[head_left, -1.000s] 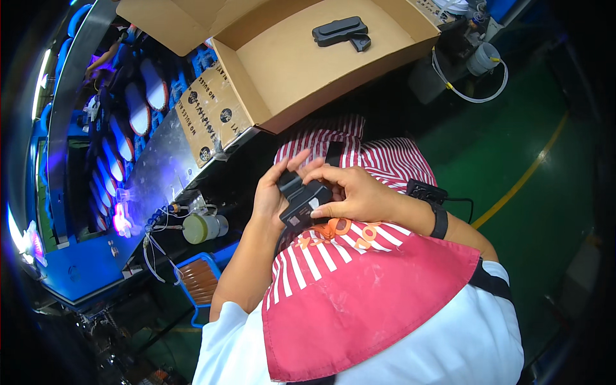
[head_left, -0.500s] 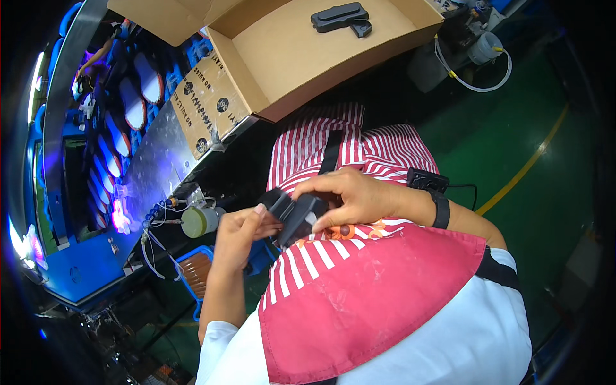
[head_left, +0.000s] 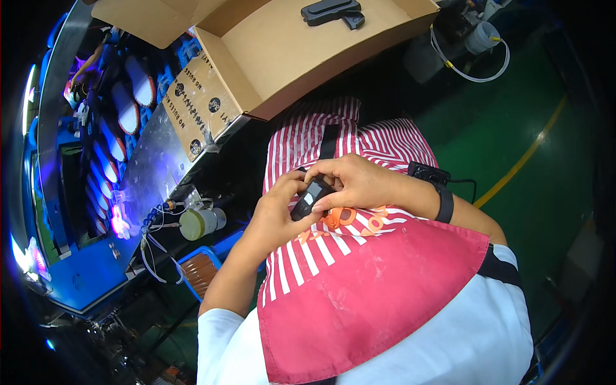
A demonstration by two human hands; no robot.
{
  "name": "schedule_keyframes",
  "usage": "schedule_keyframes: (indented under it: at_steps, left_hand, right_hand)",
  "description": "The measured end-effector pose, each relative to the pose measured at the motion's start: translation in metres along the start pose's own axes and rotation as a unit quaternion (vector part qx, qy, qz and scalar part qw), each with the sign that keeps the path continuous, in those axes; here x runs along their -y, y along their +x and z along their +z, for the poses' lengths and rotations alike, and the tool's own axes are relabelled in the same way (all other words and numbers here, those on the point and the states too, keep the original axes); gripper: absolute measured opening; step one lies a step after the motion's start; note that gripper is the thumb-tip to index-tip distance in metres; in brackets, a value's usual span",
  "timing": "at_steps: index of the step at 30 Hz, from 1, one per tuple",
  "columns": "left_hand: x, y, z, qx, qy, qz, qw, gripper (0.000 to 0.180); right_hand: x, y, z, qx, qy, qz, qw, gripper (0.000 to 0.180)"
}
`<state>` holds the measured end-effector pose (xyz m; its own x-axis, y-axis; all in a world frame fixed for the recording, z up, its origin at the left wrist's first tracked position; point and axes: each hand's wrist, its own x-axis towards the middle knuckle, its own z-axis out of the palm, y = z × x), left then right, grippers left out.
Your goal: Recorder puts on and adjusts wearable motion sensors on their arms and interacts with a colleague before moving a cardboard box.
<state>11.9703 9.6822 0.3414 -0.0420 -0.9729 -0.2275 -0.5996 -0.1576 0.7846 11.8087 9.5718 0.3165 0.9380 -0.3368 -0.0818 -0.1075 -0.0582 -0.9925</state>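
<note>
Both of my hands meet over my lap, in front of the striped apron. Between them is a small black box-shaped device with a pale patch on its face. My left hand grips it from the left, thumb along the lower edge. My right hand holds the other side between thumb and fingers. Fingers cover much of the device, so its far side is hidden. A strap with a black unit sits by my right wrist.
An open cardboard box stands on the metal bench ahead, with black devices inside. Shoe soles line the left. A pale green-capped container and a blue-rimmed basket are below the bench. A hose loops at the upper right.
My left hand has moved right and up, closing in on the right hand. The black pieces that showed between the hands are now more covered and turned.
</note>
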Motion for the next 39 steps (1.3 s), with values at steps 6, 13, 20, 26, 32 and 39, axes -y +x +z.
schedule_keyframes:
  at_steps: [6,13,20,26,32,39]
  left_hand:
    - [0.002,-0.007,0.024,-0.119,0.162,0.052,0.978,0.049]
    - [-0.001,-0.009,0.018,-0.05,0.121,0.006,0.991,0.051]
    - [0.007,-0.003,0.01,-0.017,0.0,-0.025,1.0,0.041]
    - [0.018,0.009,0.008,0.002,-0.338,-0.086,0.937,0.044]
    - [0.034,0.013,0.005,0.04,-0.489,-0.134,0.861,0.049]
    - [0.024,0.015,0.014,0.02,-0.537,-0.161,0.828,0.043]
  right_hand:
    - [-0.005,-0.001,-0.005,0.035,0.036,-0.002,0.999,0.034]
    - [-0.012,-0.007,0.005,-0.014,0.094,0.008,0.995,0.036]
    - [-0.015,-0.002,-0.003,0.023,0.081,0.005,0.996,0.042]
    - [-0.013,0.003,-0.01,-0.06,-0.037,-0.034,0.997,0.042]
    - [-0.026,0.009,-0.014,-0.134,-0.103,-0.188,0.968,0.041]
    - [-0.021,0.009,-0.014,-0.113,-0.072,-0.155,0.979,0.042]
